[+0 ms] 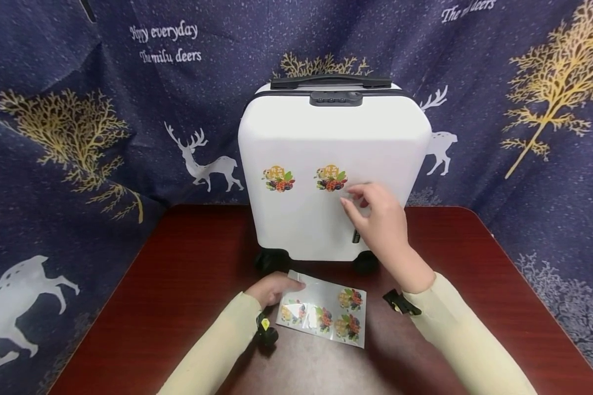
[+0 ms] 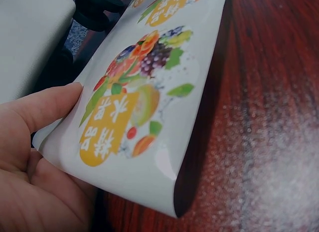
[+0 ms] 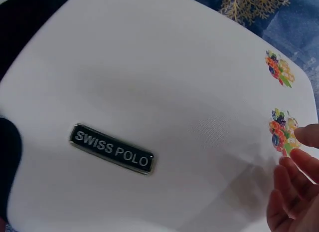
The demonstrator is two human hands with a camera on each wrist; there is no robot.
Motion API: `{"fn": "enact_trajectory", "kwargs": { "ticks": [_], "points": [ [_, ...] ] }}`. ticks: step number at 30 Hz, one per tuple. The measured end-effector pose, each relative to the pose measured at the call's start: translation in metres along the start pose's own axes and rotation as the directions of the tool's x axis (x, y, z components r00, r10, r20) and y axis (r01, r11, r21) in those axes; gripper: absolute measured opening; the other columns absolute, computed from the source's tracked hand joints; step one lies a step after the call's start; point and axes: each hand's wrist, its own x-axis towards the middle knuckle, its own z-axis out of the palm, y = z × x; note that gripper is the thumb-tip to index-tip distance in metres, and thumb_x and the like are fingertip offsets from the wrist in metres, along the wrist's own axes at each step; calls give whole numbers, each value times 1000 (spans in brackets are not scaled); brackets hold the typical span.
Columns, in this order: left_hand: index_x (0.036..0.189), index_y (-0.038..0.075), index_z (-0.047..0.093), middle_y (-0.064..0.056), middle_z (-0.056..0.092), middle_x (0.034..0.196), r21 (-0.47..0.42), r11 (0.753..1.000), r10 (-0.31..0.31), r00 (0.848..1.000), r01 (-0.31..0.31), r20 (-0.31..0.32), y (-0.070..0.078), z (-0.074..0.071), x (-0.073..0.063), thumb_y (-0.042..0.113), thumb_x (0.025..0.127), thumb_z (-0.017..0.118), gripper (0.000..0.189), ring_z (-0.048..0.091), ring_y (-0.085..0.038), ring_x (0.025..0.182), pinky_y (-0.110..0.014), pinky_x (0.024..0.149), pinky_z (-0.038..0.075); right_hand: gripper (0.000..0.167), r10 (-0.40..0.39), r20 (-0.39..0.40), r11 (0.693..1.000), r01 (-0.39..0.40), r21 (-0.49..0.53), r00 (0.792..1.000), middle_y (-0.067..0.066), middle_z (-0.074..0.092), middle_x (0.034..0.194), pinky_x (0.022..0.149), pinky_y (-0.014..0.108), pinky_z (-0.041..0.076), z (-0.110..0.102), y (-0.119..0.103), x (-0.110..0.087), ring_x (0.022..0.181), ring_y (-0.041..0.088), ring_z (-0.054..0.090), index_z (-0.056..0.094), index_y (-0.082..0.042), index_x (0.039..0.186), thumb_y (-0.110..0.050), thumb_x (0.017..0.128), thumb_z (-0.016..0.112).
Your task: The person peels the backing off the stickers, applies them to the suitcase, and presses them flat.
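A white suitcase (image 1: 306,225) stands upright on the table, with two fruit stickers side by side on its front: a left one (image 1: 279,180) and a right one (image 1: 331,179). Just right of the second sticker is my right hand (image 1: 382,222), thumb and forefinger apart, fingers loosely bent and nothing held between them. Below the suitcase, my left hand (image 1: 273,288) pinches the left edge of a glossy sticker sheet (image 1: 321,288), thumb on top and fingers underneath. Several fruit stickers remain on that sheet, and its near edge curls up in the left wrist view.
The red-brown wooden table (image 1: 197,252) has its back edge against a dark blue curtain (image 1: 202,99) with deer and tree prints. Low on the suitcase front is a black "SWISS POLO" badge (image 3: 112,148). A black handle (image 1: 331,82) tops the suitcase.
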Motion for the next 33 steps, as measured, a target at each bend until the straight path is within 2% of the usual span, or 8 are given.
{"fn": "enact_trajectory", "kwargs": {
  "ticks": [5,8,13,17,24,29,33],
  "points": [
    [113,-8,68,-17,76,103,-10,1000,6,1000,-6,6,-1,0,1,12,97,64,25,71,-16,84,-34,83,62,22,42,135,999,-45,21,990,15,71,99,70,41,52,-8,3,-15,86,28,64,72,-2,112,-15,94,74],
    [113,-8,67,-17,76,102,-21,1000,6,1000,-6,6,0,1,1,11,97,64,25,71,-16,83,-33,82,62,20,60,210,996,-73,55,976,12,72,101,71,38,53,-12,5,-25,86,24,64,72,-3,113,-13,96,71],
    [113,-8,68,-17,76,103,-3,1000,1,1000,-1,-6,1,2,0,12,97,65,25,71,-16,84,-32,82,62,15,67,317,985,-113,129,946,4,70,92,69,29,53,-14,11,-45,81,13,59,73,-5,110,-10,97,68],
    [113,-7,67,-17,76,103,5,1000,-12,1000,12,-15,2,3,-2,13,97,65,26,72,-17,84,-33,82,62,13,77,376,977,-145,156,923,-1,67,87,63,22,49,-12,18,-63,74,4,54,74,-7,108,-10,96,69],
    [117,-8,65,-17,75,103,-4,999,-34,999,34,-36,4,5,-4,14,98,65,30,72,-17,83,-32,81,62,11,108,405,966,-192,173,908,-4,68,87,61,21,47,-5,28,-88,71,-2,50,74,-10,105,-8,94,71],
    [119,-8,63,-16,75,103,-20,999,-33,999,32,-34,3,4,-3,14,97,65,31,72,-17,83,-33,81,63,12,151,462,954,-251,162,874,-1,71,92,64,22,49,5,37,-103,74,0,53,73,-9,106,-10,94,71],
    [115,-7,65,-14,75,99,-19,999,-33,999,33,-38,2,3,-3,15,97,66,28,71,-17,81,-32,79,62,15,203,520,948,-300,107,830,2,72,97,74,30,52,19,49,-115,85,12,61,72,-7,108,-11,93,72]
  ]
}}
